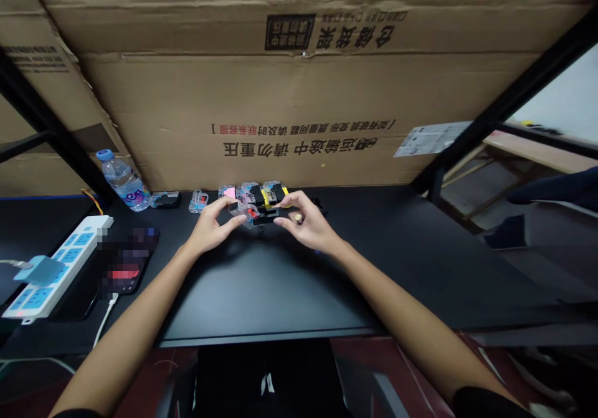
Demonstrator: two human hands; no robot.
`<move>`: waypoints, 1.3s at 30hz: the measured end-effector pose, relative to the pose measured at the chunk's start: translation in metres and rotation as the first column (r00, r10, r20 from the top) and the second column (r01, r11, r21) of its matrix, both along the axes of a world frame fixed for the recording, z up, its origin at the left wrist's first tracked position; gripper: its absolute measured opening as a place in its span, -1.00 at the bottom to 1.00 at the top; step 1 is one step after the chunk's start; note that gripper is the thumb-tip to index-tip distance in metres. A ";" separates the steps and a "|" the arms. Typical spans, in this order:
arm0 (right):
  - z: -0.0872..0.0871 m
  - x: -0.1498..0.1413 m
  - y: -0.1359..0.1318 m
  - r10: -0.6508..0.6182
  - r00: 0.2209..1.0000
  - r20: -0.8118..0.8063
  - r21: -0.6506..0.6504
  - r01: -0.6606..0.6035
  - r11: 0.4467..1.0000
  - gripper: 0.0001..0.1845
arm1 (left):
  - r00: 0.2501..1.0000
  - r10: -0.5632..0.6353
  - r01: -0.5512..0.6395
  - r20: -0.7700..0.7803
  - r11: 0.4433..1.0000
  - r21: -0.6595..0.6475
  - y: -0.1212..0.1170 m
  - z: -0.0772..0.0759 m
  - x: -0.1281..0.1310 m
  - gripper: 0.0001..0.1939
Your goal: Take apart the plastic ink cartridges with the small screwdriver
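Observation:
In the head view, my left hand (215,225) pinches a small clear plastic case (244,211) with a red-orange part inside, between thumb and fingers. My right hand (311,223) is closed at the right end of a dark bar-shaped piece (266,217) that meets the case. Whether the two are joined is too small to tell. A small brass-coloured round thing (298,218) shows by the curled fingers of my right hand. Just behind my hands stand similar clear cases: one with a pink part (228,191), one with black (255,192) and one with yellow and black (275,192).
A water bottle (124,181), a black-and-clear block (166,200) and another clear case (199,201) line the back left. A power strip (65,262) and a phone (135,262) on a cable lie left on the black table (261,299). Cardboard (280,94) walls the back.

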State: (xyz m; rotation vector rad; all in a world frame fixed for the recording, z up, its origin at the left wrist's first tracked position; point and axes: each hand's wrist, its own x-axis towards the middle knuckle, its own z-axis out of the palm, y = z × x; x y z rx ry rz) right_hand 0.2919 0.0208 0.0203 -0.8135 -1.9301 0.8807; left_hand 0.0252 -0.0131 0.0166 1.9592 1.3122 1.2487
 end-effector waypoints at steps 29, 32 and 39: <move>0.001 -0.007 -0.010 0.125 0.984 -0.129 -0.335 -0.162 0.928 -0.54 | 0.949 -0.317 0.308 0.000 0.924 -0.228 -0.003 -0.027 0.014 -0.43; -0.002 -0.010 -0.011 0.133 0.984 -0.119 -0.321 -0.165 0.933 -0.60 | 0.945 -0.327 0.317 -0.009 0.920 -0.231 -0.002 -0.029 0.013 -0.37; -0.014 -0.016 -0.009 0.138 0.970 -0.200 -0.448 -0.216 0.867 -0.48 | 0.940 -0.342 0.327 -0.016 0.909 -0.258 -0.001 -0.031 0.013 -0.41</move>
